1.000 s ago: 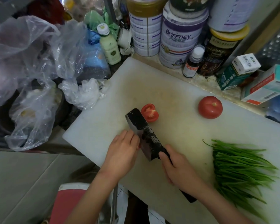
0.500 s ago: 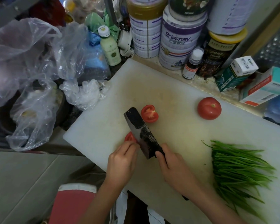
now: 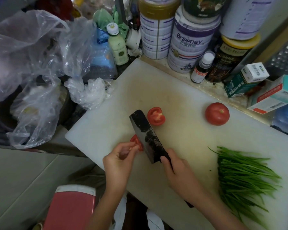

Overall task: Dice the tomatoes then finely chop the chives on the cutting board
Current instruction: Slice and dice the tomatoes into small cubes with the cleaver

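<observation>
White cutting board (image 3: 173,90) lies at a slant on the counter, and everything is placed against it. Right hand (image 3: 178,173) sits over the board's near edge with its fingers wrapped round the handle of a dark cleaver (image 3: 146,135). The blade points to the board's far-left side, edge down on the board. Left hand (image 3: 120,161) is at the board's near-left edge, fingers curled, fingertips pinching a small tomato piece (image 3: 137,141). The piece lies on the board right against the left face of the blade. The hands are apart, one on each side of the cleaver.

A tomato half (image 3: 156,116) lies cut side up near the board's middle, just beside the blade tip on its right. It is not clear whether the two touch. A whole tomato (image 3: 217,114) sits stem up toward the board's far-right edge, well apart from the cleaver. A bundle of chives (image 3: 244,178) lies uncut on the board's right end, with some tips reaching past the near edge.

Off the board:
- Large tins (image 3: 189,47) are stacked along its far edge.
- A small dark bottle (image 3: 202,68) stands in front of the tins.
- Cardboard boxes (image 3: 273,95) sit beyond the far-right edge.
- A pale green bottle (image 3: 117,44) stands by the far-left corner.
- Crumpled clear plastic bags (image 3: 32,63) are piled off the left edge.
- A red and white container (image 3: 70,209) is below the near-left edge.
</observation>
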Demonstrator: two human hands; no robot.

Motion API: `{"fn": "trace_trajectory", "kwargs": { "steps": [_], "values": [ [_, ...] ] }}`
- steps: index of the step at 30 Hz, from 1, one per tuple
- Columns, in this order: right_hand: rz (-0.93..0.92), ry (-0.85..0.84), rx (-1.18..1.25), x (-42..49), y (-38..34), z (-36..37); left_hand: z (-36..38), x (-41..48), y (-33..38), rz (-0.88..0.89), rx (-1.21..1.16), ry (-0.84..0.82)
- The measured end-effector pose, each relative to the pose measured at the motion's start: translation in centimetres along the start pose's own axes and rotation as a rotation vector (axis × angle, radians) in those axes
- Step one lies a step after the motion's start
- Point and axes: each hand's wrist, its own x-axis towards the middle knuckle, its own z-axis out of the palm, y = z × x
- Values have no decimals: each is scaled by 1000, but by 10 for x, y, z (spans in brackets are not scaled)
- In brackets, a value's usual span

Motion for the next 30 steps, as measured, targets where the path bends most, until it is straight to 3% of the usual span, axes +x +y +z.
{"fn": "trace_trajectory", "kwargs": {
  "steps": [6, 12, 23, 27, 30],
  "values": [
    [-24, -11, 62, -3, -16, -8, -30, 33, -8, -47, 29, 34],
    [-48, 10, 51, 4, -39, -15, -49, 69, -27, 154, 307, -31],
    [84, 103, 47, 11, -58, -27, -56, 81, -9, 214, 466, -65],
    [100, 174, 51, 11, -60, -44, -20, 83, 18, 262, 537, -212],
    [130, 216, 64, 11, -55, -58, 17, 86, 34, 220, 770, -379]
  ]
}}
